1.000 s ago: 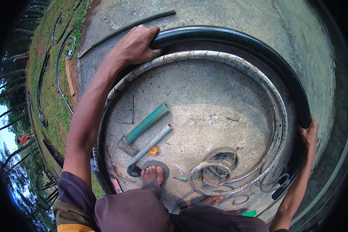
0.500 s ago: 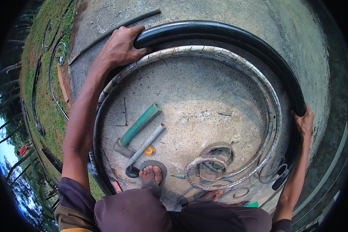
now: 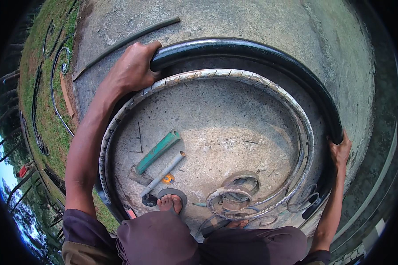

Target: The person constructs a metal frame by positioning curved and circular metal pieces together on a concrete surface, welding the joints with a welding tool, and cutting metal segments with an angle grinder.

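A thick, glossy black tube [image 3: 247,47] bends in a wide arc around the far side of a pale, worn ring [image 3: 194,75] with dark cross slits along it. My left hand [image 3: 135,66] is closed round the tube at the far left, close to the ring's outer edge. On the right, my right hand [image 3: 340,148] grips the same tube lower down its curve. My forearms hide parts of the tube on both sides. The ring appears to have more than one turn on its right side, and it lies within the tube's arc.
Inside the ring lie a green tube [image 3: 158,152], a grey pipe [image 3: 166,172], an orange tape roll [image 3: 168,179], a thin bent rod [image 3: 140,137] and a loose coiled band [image 3: 239,201]. My sandalled foot [image 3: 170,203] stands there. A dark hose length [image 3: 128,42] lies beyond; grass borders the concrete at left.
The whole view has shifted a little. The tube and ring sit slightly closer to me, with both hands still on the tube. My left thumb, sticking out before, is now tucked out of sight.
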The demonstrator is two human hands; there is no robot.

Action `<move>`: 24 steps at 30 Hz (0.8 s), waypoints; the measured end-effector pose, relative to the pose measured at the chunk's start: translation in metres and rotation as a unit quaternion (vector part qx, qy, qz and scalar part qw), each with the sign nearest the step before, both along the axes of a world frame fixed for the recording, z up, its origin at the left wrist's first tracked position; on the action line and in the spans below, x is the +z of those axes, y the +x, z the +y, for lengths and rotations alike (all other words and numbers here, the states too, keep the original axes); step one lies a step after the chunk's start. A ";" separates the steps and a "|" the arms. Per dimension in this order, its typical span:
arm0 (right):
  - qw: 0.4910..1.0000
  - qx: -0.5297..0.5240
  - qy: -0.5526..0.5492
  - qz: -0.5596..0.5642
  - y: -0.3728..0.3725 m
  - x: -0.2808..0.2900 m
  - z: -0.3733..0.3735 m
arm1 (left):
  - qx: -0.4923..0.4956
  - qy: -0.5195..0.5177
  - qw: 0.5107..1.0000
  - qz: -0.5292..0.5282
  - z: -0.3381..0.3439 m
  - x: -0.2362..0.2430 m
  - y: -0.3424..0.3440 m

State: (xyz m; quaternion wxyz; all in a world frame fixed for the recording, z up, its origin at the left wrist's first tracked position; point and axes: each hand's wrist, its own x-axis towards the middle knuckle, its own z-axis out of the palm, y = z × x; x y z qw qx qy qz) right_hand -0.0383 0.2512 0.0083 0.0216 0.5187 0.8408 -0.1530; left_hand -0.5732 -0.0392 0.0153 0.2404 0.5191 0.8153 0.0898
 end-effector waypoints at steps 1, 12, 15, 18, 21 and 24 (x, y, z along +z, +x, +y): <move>1.000 0.002 -0.009 0.010 -0.001 0.000 -0.001 | -0.006 -0.001 1.000 0.006 0.001 0.002 0.001; 1.000 -0.011 -0.014 -0.023 0.003 -0.004 0.004 | 0.019 0.002 0.999 -0.031 0.002 -0.008 -0.004; 1.000 -0.003 -0.010 -0.018 0.015 -0.007 0.009 | 0.018 0.008 0.999 -0.029 0.005 -0.009 -0.004; 0.999 -0.008 -0.024 -0.021 0.006 -0.007 0.011 | 0.023 0.007 0.999 -0.026 -0.002 -0.012 -0.006; 1.000 -0.010 -0.022 -0.016 0.007 -0.011 0.011 | 0.036 -0.009 0.999 -0.030 -0.010 -0.017 -0.007; 1.000 -0.002 -0.023 -0.006 0.012 -0.014 0.011 | 0.021 -0.025 0.999 -0.004 -0.001 -0.020 -0.006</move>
